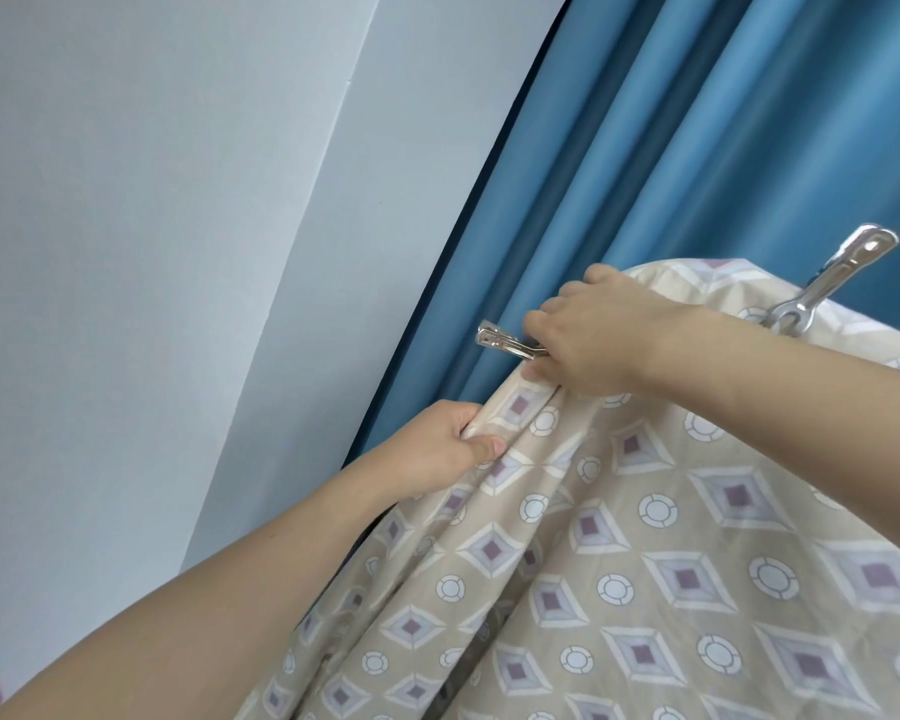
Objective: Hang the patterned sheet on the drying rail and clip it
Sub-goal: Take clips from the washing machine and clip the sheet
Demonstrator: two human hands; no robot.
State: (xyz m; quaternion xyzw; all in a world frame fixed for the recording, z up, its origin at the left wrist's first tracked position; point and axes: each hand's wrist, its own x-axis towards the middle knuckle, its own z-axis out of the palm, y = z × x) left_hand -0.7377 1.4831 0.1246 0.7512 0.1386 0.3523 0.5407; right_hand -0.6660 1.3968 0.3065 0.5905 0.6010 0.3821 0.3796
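Two metal clips on view: one [507, 345] gripped in the right hand [588, 335] at the top left end of the patterned sheet [645, 537]; another [827, 283] clamped on the sheet's top fold further right. Sheet: beige, diamond-and-circle print, draped over a rail hidden beneath it. Left hand [448, 449] pinches the sheet's left edge, thumb on top. Backdrop: blue curtain [671, 148], pale wall [152, 200].

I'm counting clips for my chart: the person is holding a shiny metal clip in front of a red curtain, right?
Not quite: the curtain is blue, not red. The head view shows the right hand holding the metal clip in front of it.
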